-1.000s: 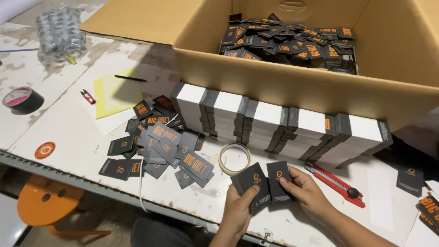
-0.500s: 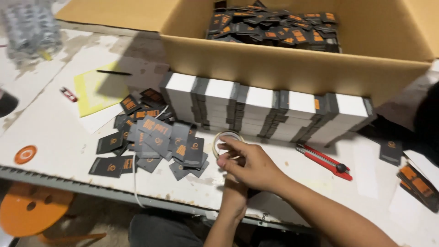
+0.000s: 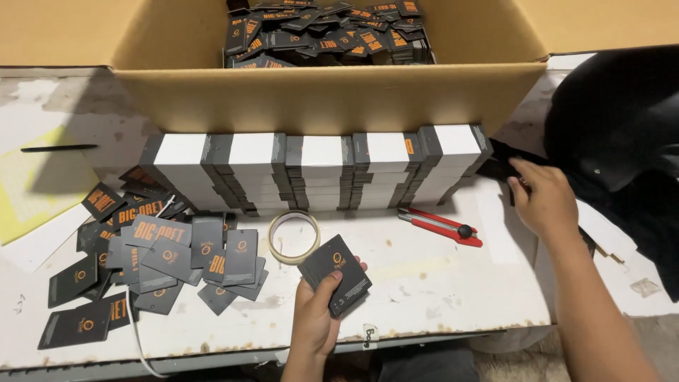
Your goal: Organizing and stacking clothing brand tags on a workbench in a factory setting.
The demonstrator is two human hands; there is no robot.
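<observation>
Centrally, low in the head view: left hand [image 3: 315,322] raised over the near edge of the white worktop [image 3: 438,283], fingers [image 3: 327,286] clamped on a small stack of dark hang tags [image 3: 335,274] with orange round marks, stack tilted and fanned slightly, held just clear of the worktop surface. Right hand [image 3: 543,201] extended to the right, well apart from the left, fingertips [image 3: 520,173] resting on a few dark tags [image 3: 503,167] lying at the right end of the banded bundles; fingers loosely bent, not visibly closed on anything, grip there impossible to tell for certain. Just beyond the held stack: roll of clear tape [image 3: 293,237], lying flat. Right of the roll: red-handled cutter [image 3: 442,226], lying flat, near the base of the bundles. Behind both: row of banded tag bundles [image 3: 318,170], dark edges wrapped in white paper bands, stacked against the front wall of an open cardboard box [image 3: 318,99]; more loose dark tags [image 3: 325,32] heaped inside the box. Left of the roll: scattered pile of loose tags [image 3: 163,255], overlapping, some face up with orange lettering. Far left: yellow sheet [image 3: 28,191] and thin black pen [image 3: 56,148]. Upper right: dark cloth-like mass [image 3: 622,148] beside the right hand.
</observation>
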